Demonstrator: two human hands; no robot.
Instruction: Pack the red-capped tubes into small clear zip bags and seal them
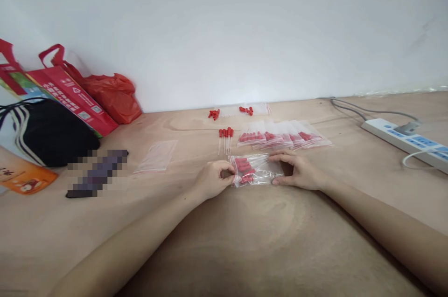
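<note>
A clear zip bag (257,169) with several red-capped droppers inside lies on the wooden table (273,236). My left hand (214,179) is closed on its left edge, near the red caps. At the bag's right end, my right hand (297,171) grips the plastic between thumb and fingers. Just behind stand out several loose red-capped droppers (226,139), side by side. Filled bags (283,136) overlap in a row to their right. Flat empty-looking bags (156,156) lie to the left.
Loose red caps (214,114) and more red pieces (246,110) with a bag lie near the wall. A power strip (413,141) with cables is at right. At left are a blurred-out dark object (100,173), a black bag (59,134), a red plastic bag (114,96) and an orange packet (28,176).
</note>
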